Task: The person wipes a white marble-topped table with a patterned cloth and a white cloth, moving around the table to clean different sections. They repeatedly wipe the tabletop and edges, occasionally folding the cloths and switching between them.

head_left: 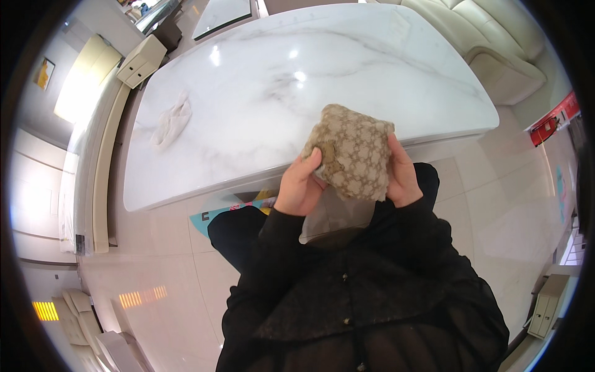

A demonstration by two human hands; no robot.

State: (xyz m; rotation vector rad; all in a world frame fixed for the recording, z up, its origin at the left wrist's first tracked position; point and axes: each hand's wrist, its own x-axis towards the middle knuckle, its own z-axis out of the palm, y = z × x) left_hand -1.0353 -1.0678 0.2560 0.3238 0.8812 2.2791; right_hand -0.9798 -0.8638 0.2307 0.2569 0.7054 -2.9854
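A tan and beige patterned, fuzzy cloth bundle point(360, 149) is held between my two hands, just over the near edge of a white marble-look table point(232, 111). My left hand point(301, 183) grips its left side, with the thumb on top beside a darker brown patch. Around the right edge are the fingers of my right hand point(403, 174); part of that hand is hidden behind the bundle. A crumpled, thin whitish cloth point(173, 122) lies on the left part of the table, apart from both hands.
The near table edge runs in front of my knees. A cream leather sofa point(502, 56) stands at the back right, and a cream bedside cabinet point(142, 61) at the back left. A red fire extinguisher point(544, 132) is by the right wall. Tiled floor point(153, 274) surrounds my seat.
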